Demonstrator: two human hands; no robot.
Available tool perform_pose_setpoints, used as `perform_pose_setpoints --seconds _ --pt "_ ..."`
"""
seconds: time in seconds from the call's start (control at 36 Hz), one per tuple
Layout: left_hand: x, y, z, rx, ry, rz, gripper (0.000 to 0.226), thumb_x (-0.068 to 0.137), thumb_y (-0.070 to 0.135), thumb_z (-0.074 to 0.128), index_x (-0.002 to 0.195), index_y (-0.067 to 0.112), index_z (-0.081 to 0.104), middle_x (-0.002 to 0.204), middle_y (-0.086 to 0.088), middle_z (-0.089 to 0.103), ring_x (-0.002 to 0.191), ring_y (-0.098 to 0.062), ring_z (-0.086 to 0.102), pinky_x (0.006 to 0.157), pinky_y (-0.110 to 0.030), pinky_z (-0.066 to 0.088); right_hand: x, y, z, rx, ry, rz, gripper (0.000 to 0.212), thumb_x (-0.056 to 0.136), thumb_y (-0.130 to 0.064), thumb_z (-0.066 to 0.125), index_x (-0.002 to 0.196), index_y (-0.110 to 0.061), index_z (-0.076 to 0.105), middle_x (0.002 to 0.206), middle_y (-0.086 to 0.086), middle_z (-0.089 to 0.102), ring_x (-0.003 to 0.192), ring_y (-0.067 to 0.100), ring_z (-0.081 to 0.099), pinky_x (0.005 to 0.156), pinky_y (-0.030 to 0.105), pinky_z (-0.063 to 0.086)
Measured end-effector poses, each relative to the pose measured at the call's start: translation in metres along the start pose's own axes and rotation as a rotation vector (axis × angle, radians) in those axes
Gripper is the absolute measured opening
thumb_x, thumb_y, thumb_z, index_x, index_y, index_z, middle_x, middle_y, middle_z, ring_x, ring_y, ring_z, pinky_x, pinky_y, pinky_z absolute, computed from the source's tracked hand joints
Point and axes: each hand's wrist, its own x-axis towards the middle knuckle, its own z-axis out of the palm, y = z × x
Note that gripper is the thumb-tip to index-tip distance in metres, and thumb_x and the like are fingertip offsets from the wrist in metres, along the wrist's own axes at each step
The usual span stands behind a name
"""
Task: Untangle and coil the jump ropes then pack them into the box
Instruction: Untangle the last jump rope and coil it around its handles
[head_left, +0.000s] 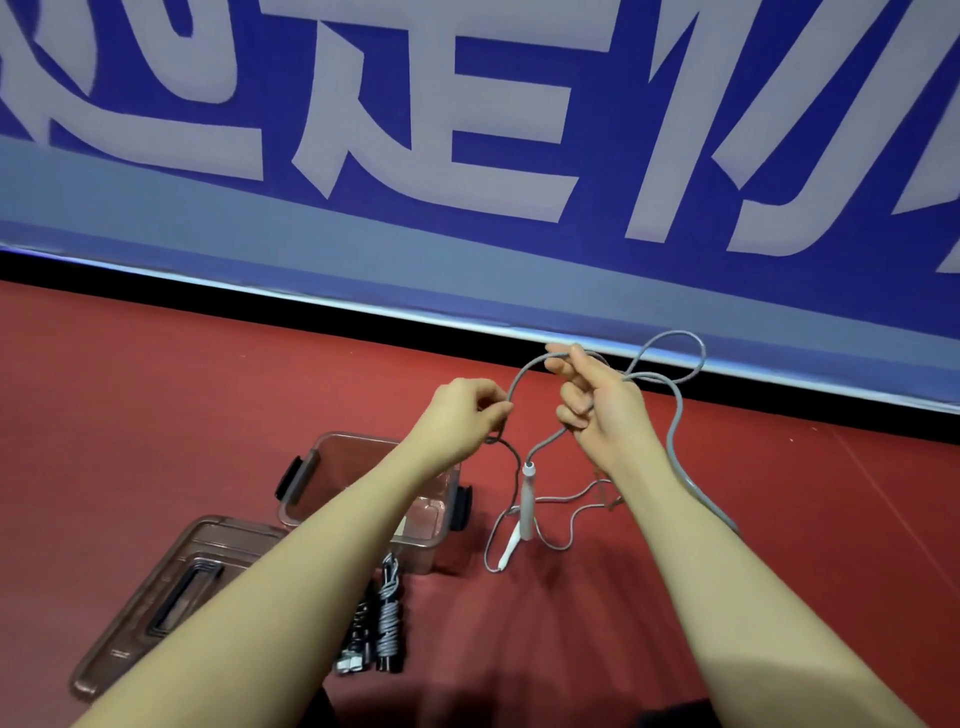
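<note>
Both hands work above and just beyond the clear, brown-tinted rectangular plastic box (363, 499), which stands open on the floor. The left hand (467, 415) is closed, thumb and fingers pinching the grey round-section jump rope (675, 431). The right hand (597, 405) is curled around the same rope, with loops rising over and beyond it. One white cylindrical handle (528, 501) hangs free to the right of the box. A second white handle (509, 551) lies on the floor beside it, among slack loops.

Risks, as judged from this position:
- The raised loops cross each other. Pulling the hands apart could tighten a crossing into a knot.
- A thin dark cord (511, 462) runs down from the left hand. Whether it is a second rope caught in the grey one cannot be determined. If so, drawing on one would drag the other.
- The hanging handle could swing into the box wall or catch the slack on the floor.

The flat brown-tinted lid (171, 597) lies at the near-left of the box. Coiled grey and black rope bundles (382, 618) rest on the near side of the box.

Surface: a smooth dark-red floor (779, 519). Beyond the box stands a blue banner wall with large white characters (467, 130), with a black strip at its base.
</note>
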Motion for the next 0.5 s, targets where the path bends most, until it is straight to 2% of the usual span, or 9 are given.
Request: perform_pose_setpoints --seconds 0.08,0.17,0.25,0.33,0.39,0.47,0.5 --pt "0.003 0.004 -0.004 -0.054 0.037 0.005 0.012 0.091 0.015 0.060 0.082 0.012 0.067 0.072 -0.002 0.070 0.066 -0.010 0.065 0.072 -0.028 0.055 0.000 0.003 -0.005 -0.123 -0.013 0.021 0.013 0.094 -0.007 0.052 0.100 -0.006 0.063 0.078 0.002 0.058 0.039 0.003 0.028 0.034 0.015 0.019" --pt "0.006 0.011 -0.014 -0.127 0.043 0.021 0.013 0.091 0.015 0.060 0.079 0.017 0.065 0.071 -0.001 0.068 0.061 -0.007 0.063 0.063 -0.027 0.052 -0.002 0.013 -0.010 -0.478 -0.055 0.092 0.026 0.090 -0.002 0.055 0.115 -0.008 0.062 0.067 -0.001 0.045 0.042 0.004 0.029 0.035 0.015 0.020" --pt "0.008 0.023 -0.026 -0.204 0.048 0.052 0.010 0.091 0.014 0.060 0.083 0.012 0.066 0.073 -0.003 0.066 0.056 -0.005 0.058 0.052 -0.021 0.046 -0.004 0.026 -0.011 -0.810 -0.112 0.147 0.029 0.088 -0.002 0.058 0.114 -0.015 0.060 0.062 -0.002 0.037 0.044 0.008 0.029 0.035 0.015 0.024" --pt "0.008 0.034 -0.036 -0.344 0.075 0.064 0.011 0.092 0.008 0.058 0.084 0.007 0.065 0.068 -0.002 0.063 0.051 -0.006 0.056 0.048 -0.019 0.043 -0.004 0.035 -0.010 -0.948 -0.166 0.162 0.029 0.087 -0.002 0.060 0.113 -0.013 0.060 0.060 0.002 0.037 0.046 0.012 0.029 0.035 0.016 0.023" --pt "0.008 0.039 -0.040 -0.449 0.074 0.061 0.013 0.093 0.006 0.056 0.082 0.006 0.063 0.067 -0.004 0.062 0.051 -0.008 0.057 0.050 -0.021 0.047 -0.004 0.037 -0.010 -0.979 -0.187 0.148 0.023 0.086 -0.004 0.063 0.109 -0.007 0.063 0.056 0.000 0.039 0.047 0.014 0.029 0.036 0.017 0.021" --pt "0.008 0.042 -0.043 -0.532 0.109 0.050 0.011 0.094 0.005 0.055 0.086 0.001 0.061 0.069 -0.008 0.062 0.052 -0.009 0.060 0.055 -0.021 0.053 -0.004 0.039 -0.006 -1.037 -0.190 0.118 0.007 0.081 -0.011 0.072 0.085 -0.009 0.066 0.055 -0.002 0.049 0.047 0.013 0.033 0.037 0.018 0.024" --pt "0.008 0.041 -0.044 -0.547 0.127 0.039 0.010 0.094 0.005 0.055 0.088 -0.001 0.061 0.070 -0.009 0.062 0.052 -0.010 0.061 0.056 -0.021 0.054 -0.004 0.040 -0.005 -1.039 -0.189 0.116 0.010 0.079 -0.011 0.074 0.077 -0.011 0.064 0.055 -0.002 0.051 0.046 0.013 0.034 0.037 0.018 0.024"
